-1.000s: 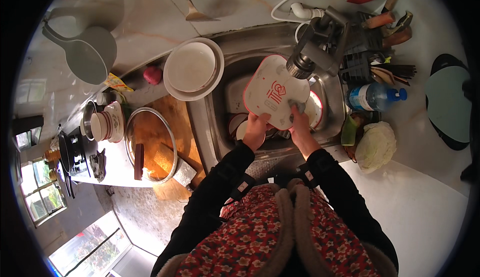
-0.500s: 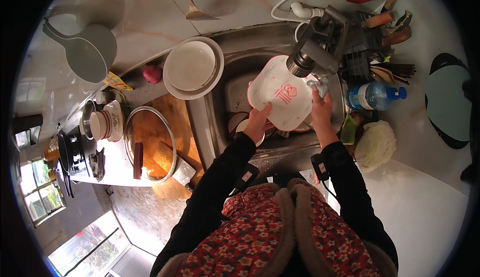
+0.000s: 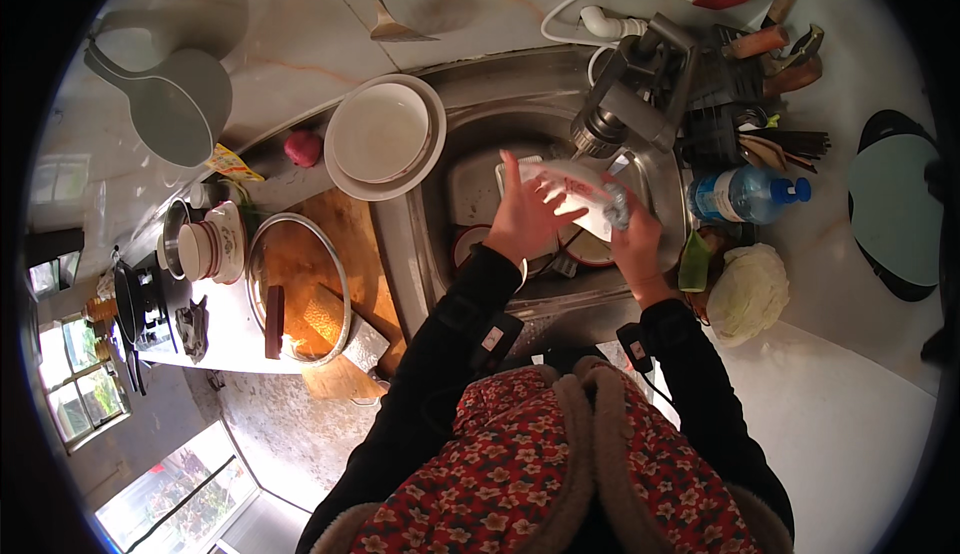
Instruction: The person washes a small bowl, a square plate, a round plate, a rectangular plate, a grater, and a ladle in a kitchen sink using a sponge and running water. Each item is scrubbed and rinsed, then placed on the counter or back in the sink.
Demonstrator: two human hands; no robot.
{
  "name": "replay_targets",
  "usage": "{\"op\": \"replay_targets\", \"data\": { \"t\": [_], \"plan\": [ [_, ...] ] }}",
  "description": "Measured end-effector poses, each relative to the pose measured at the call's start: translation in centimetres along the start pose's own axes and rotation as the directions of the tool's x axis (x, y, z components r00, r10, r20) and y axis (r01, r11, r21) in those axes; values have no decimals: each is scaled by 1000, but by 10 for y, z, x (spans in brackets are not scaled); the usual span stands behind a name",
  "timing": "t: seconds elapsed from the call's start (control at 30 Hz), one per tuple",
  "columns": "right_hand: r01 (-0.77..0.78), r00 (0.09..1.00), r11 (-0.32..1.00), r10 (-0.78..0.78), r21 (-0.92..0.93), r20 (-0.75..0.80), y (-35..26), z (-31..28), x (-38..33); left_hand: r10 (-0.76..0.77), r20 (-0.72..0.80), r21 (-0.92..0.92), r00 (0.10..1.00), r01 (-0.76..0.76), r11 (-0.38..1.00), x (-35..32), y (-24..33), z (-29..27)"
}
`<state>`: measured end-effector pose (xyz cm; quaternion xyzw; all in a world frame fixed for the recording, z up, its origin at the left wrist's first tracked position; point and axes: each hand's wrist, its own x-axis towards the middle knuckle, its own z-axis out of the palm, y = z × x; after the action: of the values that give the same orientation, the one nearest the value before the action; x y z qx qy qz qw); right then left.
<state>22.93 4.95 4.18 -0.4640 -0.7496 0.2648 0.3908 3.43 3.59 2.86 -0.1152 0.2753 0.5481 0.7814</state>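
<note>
Your right hand point(image 3: 638, 242) has its fingers grasping the tilted, red-marked white ceramic dish point(image 3: 580, 191) and silvery mesh scrubber point(image 3: 617, 207) just your side of the dark grey metal faucet point(image 3: 632, 109), so steady the rim with your left hand point(image 3: 525, 219), its fingers spread and released, before scrubbing.

The white dish point(image 3: 592, 187) with red markings tilts steeply beyond your left hand point(image 3: 525, 219), whose fingers spread before it, and reaches your right hand point(image 3: 636, 241). A crumpled silvery-grey scouring pad point(image 3: 617, 208) sits at your right hand's fingertips, by the dish's right end.
</note>
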Motion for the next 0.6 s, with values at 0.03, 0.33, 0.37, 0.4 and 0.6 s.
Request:
{"op": "replay_targets", "data": {
  "t": [0.03,0.33,0.37,0.4,0.6],
  "plan": [
    [80,995,996,-78,-37,61,-3,0,0,15,54,-72,998,-11,997,2,2,-2],
    [515,842,829,-442,-218,311,17,-1,-19,190,5,7,982,-190,982,3,-9,-37],
    [515,834,819,-409,-254,371,26,-3,-25,219,-31,19,975,-218,976,0,-10,-36],
    [470,861,857,-391,-213,327,36,-5,-31,255,-40,71,966,-252,965,-2,-10,-35],
    [-195,953,980,198,-35,231,67,-8,-29,318,-14,399,948,-286,871,-22,-3,-33]
  ]
}}
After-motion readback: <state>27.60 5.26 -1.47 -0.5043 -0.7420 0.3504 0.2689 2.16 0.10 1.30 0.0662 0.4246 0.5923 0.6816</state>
